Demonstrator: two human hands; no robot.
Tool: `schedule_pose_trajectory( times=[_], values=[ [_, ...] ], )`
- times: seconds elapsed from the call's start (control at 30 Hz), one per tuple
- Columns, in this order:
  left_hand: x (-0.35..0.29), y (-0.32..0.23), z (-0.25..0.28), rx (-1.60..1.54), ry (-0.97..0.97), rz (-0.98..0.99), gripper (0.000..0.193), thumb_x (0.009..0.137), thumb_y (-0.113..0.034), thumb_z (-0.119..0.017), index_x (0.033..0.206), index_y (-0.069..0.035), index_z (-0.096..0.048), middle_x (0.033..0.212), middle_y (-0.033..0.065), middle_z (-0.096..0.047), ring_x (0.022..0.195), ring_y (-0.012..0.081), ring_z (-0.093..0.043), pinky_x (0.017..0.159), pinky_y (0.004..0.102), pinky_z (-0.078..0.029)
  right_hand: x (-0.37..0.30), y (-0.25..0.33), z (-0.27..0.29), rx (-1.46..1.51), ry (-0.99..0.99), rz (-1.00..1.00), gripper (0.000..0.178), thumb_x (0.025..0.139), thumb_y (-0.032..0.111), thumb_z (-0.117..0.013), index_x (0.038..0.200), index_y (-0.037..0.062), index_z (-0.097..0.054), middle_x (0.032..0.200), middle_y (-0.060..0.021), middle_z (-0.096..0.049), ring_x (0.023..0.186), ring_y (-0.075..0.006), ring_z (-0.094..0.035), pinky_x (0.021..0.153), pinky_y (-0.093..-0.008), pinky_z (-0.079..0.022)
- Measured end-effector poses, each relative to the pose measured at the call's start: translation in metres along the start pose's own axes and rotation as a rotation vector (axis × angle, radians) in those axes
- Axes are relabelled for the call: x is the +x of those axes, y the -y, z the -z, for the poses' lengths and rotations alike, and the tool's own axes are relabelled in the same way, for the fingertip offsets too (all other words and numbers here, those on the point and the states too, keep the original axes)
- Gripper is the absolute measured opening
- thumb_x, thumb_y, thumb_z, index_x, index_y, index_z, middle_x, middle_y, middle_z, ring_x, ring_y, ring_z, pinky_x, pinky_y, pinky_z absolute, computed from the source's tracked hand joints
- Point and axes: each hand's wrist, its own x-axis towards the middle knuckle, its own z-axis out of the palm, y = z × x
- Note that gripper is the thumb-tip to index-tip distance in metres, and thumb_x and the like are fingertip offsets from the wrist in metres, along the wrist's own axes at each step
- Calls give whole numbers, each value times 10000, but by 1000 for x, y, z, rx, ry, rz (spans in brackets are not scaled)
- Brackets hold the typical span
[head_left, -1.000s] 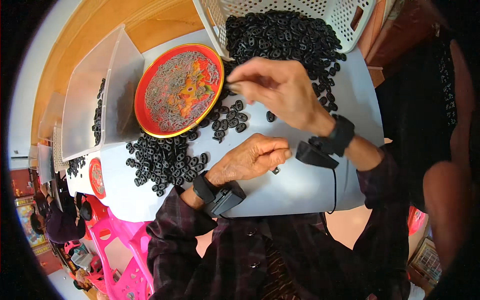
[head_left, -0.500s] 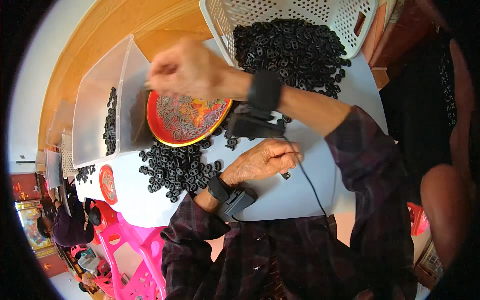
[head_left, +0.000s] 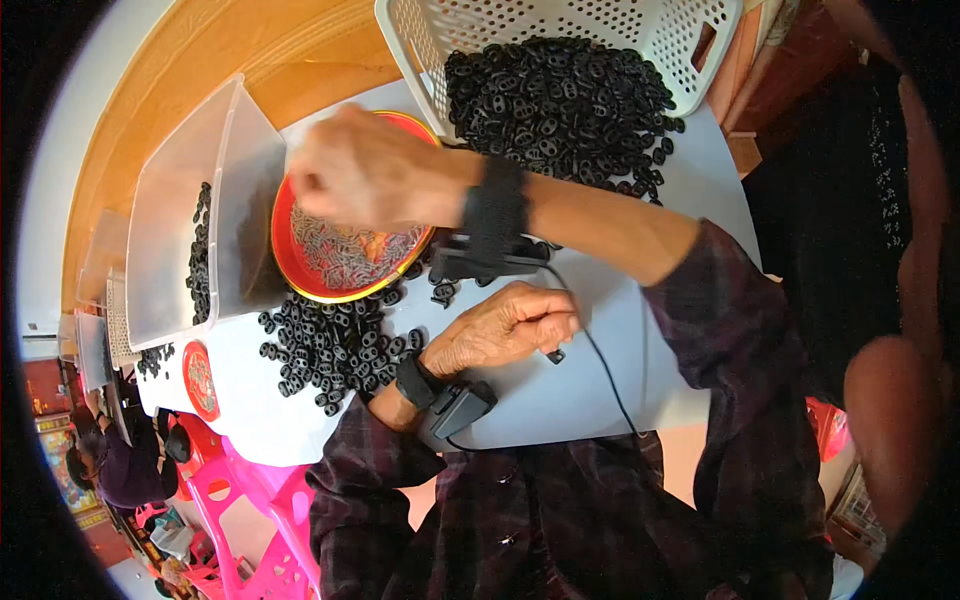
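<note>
My right hand (head_left: 365, 172), smeared by motion, reaches over a round red bowl (head_left: 283, 240) with a yellow rim. Small grey metal pieces (head_left: 350, 255), which look like springs, fill the bowl's bottom; its far part is hidden behind the hand. Nearer to me, my left hand (head_left: 500, 327) stays low over the table with its fingers curled. A small black plastic piece (head_left: 555, 356) sticks out beneath those fingers. Between the bowl and my left hand lies a loose heap of black oval pieces with two holes (head_left: 335, 345).
A white perforated basket (head_left: 415, 50) spills a big pile of black pieces (head_left: 560, 110) at the back. To the left stands a clear plastic box (head_left: 175, 230). A small red dish (head_left: 200, 380) and pink stools (head_left: 255, 500) are farther left. A cable (head_left: 605, 370) hangs from my right wrist's device.
My right hand has come down from the bowl's far rim to over the metal pieces. My left hand keeps its curled pose, and the whole view has shifted slightly.
</note>
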Motion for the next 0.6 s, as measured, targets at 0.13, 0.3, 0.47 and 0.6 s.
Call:
schedule_pose_trajectory(
  times=[0.13, 0.3, 0.47, 0.6],
  values=[
    [0, -4, -3, -22, -10, 54, 164, 920, -145, -494, 831, -8, -507, 658, 38, -489, 581, 127, -482, 577, 276, -439, -66, -1, 33, -11, 9, -168, 141, 716, 103, -587, 633, -9, -612, 572, -172, -566, 531, -299, -589, 552, -377, -464],
    [2, -4, 0, 18, 9, 33, 199, 934, -177, -489, 833, -7, -512, 655, 33, -488, 579, 118, -474, 576, 270, -435, -110, -10, 36, -131, 227, -306, 118, 710, 75, -611, 797, 19, -667, 643, -138, -617, 613, -297, -613, 610, -379, -479],
    [0, -7, -1, 41, 7, 12, 327, 957, -285, -483, 812, 1, -545, 674, 33, -516, 594, 114, -486, 585, 260, -437, -130, -7, 42, -147, 241, -337, 132, 681, 62, -646, 804, 14, -644, 694, -123, -609, 657, -280, -607, 626, -375, -481],
    [-1, -2, 0, 33, -1, 33, 338, 959, -297, -478, 814, 1, -544, 663, 28, -516, 597, 117, -491, 575, 268, -433, -137, -8, 48, -49, 266, -465, 104, 690, 79, -617, 770, 42, -671, 745, -119, -642, 706, -311, -619, 680, -404, -493]
  ],
)
